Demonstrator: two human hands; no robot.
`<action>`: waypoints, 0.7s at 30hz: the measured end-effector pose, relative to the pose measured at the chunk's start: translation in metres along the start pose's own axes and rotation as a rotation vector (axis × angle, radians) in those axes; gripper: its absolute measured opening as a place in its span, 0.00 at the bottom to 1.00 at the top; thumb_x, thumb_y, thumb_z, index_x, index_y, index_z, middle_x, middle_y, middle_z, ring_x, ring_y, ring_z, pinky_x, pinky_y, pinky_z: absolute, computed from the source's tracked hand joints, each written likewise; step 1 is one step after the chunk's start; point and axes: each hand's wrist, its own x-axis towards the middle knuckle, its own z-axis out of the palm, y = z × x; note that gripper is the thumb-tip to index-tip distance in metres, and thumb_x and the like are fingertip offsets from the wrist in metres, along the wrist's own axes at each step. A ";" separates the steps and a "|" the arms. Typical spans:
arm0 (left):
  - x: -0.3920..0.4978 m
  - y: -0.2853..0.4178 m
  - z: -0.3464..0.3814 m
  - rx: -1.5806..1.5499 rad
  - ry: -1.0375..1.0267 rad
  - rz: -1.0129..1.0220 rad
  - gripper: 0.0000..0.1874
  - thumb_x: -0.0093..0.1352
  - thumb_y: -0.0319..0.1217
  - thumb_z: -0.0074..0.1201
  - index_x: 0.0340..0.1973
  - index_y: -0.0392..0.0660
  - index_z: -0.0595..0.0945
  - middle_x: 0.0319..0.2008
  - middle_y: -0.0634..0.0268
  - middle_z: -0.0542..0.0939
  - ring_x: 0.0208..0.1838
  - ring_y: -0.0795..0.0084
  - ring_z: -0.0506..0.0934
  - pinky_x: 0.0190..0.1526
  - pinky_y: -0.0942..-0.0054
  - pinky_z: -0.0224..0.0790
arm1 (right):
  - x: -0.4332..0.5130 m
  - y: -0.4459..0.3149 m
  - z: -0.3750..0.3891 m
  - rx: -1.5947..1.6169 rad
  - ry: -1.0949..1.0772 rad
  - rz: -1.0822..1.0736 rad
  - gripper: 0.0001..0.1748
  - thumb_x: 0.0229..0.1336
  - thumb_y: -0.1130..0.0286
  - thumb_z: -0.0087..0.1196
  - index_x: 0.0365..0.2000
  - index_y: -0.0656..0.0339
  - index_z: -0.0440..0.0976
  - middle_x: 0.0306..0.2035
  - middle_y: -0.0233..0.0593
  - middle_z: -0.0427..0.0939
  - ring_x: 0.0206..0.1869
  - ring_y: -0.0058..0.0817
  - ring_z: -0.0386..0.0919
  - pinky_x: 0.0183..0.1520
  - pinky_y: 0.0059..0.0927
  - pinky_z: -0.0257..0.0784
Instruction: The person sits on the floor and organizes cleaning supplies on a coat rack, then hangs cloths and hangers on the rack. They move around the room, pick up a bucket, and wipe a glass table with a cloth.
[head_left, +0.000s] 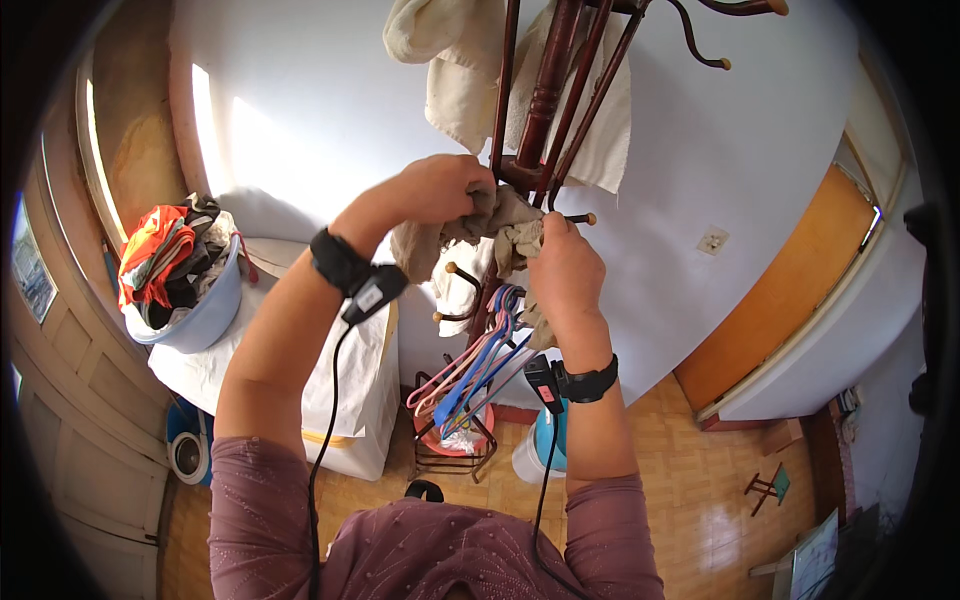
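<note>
A bunched grey-brown cloth (510, 214) is stretched between my two hands, in front of a dark red wooden coat stand (544, 105). My left hand (450, 187) grips one side of it, and a fold hangs below that wrist. On the other side, my right hand (564, 262) clasps the cloth close to a yellow-tipped peg (591, 219). Pale cloths (465, 82) drape from the upper part of the stand. Below my hands, several pink and blue clothes hangers (480, 367) hang together from the stand.
To the left, a light blue basin (199, 319) heaped with clothes sits on a white-covered surface (352, 375). A red basin (457, 439) rests at the stand's base, beside a bucket (531, 457). A small folding stool (769, 484) stands on the floor at right. A white wall (697, 150) backs the stand.
</note>
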 end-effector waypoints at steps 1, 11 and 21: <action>0.004 -0.001 -0.008 -0.042 -0.092 -0.007 0.16 0.60 0.24 0.57 0.45 0.43 0.83 0.41 0.58 0.82 0.46 0.60 0.80 0.51 0.66 0.72 | 0.000 -0.001 -0.001 0.016 -0.042 0.039 0.13 0.50 0.75 0.60 0.37 0.60 0.69 0.35 0.43 0.79 0.37 0.45 0.80 0.38 0.45 0.76; -0.028 0.015 0.024 -0.269 0.462 -0.231 0.18 0.69 0.31 0.52 0.54 0.39 0.75 0.47 0.52 0.81 0.48 0.53 0.81 0.51 0.61 0.73 | 0.002 -0.002 -0.001 0.079 -0.094 0.082 0.16 0.51 0.72 0.60 0.41 0.61 0.71 0.39 0.46 0.79 0.41 0.49 0.80 0.41 0.47 0.75; -0.025 0.032 0.051 0.165 0.299 -0.159 0.22 0.61 0.30 0.59 0.52 0.44 0.75 0.44 0.51 0.80 0.50 0.47 0.78 0.51 0.54 0.71 | 0.003 0.052 -0.023 0.966 -0.109 0.322 0.20 0.54 0.74 0.59 0.49 0.59 0.74 0.42 0.39 0.81 0.46 0.37 0.80 0.51 0.33 0.73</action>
